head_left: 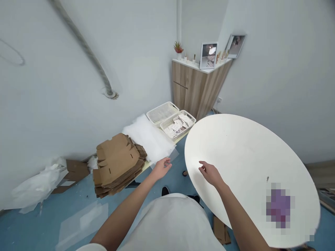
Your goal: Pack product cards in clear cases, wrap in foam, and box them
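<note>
1. Head view: a round white table takes up much of the floor on the person's right, and the places below are told from it.
2. The right hand is over the near-left edge of the table, fingers loosely bent and grasping nothing; whether it touches the top cannot be told.
3. The left hand is left of the table, across a gap, with relaxed, half-curled fingers and nothing seen in its grasp. It is just beside the near corner of the white translucent sheets; contact with them is unclear.
4. Those sheets lie in a pile left of the table, on a low pale surface.
5. Farther left of the table, beside the sheets, a stack of flattened brown cardboard lies with cut flaps and slots showing.
6. Close to the table's far-left edge are two white baskets: the front basket holds small printed cards, and the rear basket adjoins it.
7. Beyond the table's far edge, a wood-grain cabinet bears a potted plant and two picture frames.
8. On the table's near-right part is a pixelated purple patch, its content unreadable, with a small dark mark just beyond it.
9. Under the table's near edge, brown cardboard pieces show.
</note>
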Demonstrator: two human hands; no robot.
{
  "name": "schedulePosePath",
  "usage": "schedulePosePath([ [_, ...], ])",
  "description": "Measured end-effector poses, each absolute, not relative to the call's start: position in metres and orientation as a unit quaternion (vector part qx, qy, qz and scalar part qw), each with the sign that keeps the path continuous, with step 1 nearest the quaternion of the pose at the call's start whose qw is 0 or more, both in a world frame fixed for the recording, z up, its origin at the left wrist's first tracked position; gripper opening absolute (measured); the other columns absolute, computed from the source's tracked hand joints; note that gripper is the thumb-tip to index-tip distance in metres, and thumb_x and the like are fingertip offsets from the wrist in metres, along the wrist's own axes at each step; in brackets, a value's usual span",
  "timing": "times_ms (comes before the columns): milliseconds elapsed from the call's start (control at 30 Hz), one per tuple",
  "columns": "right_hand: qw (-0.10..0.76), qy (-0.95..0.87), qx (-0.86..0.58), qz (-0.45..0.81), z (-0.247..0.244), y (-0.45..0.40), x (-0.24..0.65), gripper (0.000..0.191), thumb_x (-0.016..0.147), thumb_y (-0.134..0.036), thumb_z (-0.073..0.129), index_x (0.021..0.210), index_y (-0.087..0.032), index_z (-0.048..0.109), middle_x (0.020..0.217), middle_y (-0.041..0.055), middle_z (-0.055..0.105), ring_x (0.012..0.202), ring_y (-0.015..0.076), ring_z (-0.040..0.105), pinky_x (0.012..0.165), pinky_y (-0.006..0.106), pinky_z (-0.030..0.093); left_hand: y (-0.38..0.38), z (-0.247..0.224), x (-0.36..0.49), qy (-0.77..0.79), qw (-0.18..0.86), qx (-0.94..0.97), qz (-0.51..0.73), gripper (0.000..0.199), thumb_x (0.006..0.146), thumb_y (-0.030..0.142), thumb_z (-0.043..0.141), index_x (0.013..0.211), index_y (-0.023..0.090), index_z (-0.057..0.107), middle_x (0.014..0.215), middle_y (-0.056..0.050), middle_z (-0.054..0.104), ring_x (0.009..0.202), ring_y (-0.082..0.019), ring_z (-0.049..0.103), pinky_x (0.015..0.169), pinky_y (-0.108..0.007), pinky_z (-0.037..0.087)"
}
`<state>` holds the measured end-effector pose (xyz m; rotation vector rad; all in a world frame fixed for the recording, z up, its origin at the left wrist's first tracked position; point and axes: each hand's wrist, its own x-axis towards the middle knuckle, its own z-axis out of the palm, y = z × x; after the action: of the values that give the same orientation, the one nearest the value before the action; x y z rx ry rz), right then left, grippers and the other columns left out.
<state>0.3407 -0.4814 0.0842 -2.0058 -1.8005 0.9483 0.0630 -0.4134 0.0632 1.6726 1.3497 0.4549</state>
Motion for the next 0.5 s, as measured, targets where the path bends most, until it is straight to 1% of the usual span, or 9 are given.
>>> schedulePosePath([
  [133, 0.116, -0.641, -0.688, 0.321, 0.09, -0.466, 0.308, 0.04, 0.082, -0.038, 0.037, 0.118, -0.024, 0.048, 0.088, 0.0042, 0.064, 0.075, 0.0186, 0.059, 0.067, 0.031, 0.043, -0.4, 0.067, 0.022, 0.537, 0.452, 0.682, 0.205, 0.037, 0.076, 0.037, 0.051, 0.107, 0.018, 0.055, 0.1, -0.007, 0.063, 0.082, -0.017, 0.061, 0.072, -0.03, 0.049],
  [300, 0.106, -0.657, -0.682, 0.303, 0.105, -0.444, 0.272, 0.04, 0.082, -0.036, 0.038, 0.118, -0.023, 0.05, 0.089, 0.0057, 0.065, 0.079, 0.0201, 0.059, 0.068, 0.032, 0.043, -0.381, 0.085, -0.016, 0.499, 0.428, 0.735, 0.166, 0.038, 0.075, 0.039, 0.051, 0.107, 0.018, 0.056, 0.101, -0.007, 0.064, 0.082, -0.018, 0.062, 0.071, -0.029, 0.048],
  [500, 0.126, -0.651, -0.677, 0.319, 0.113, -0.413, 0.253, 0.041, 0.083, -0.038, 0.037, 0.118, -0.022, 0.049, 0.09, 0.0056, 0.065, 0.077, 0.0181, 0.06, 0.068, 0.032, 0.045, -0.335, 0.102, -0.015, 0.457, 0.409, 0.781, 0.119, 0.041, 0.076, 0.04, 0.05, 0.11, 0.018, 0.055, 0.105, -0.008, 0.061, 0.084, -0.019, 0.061, 0.07, -0.029, 0.046],
])
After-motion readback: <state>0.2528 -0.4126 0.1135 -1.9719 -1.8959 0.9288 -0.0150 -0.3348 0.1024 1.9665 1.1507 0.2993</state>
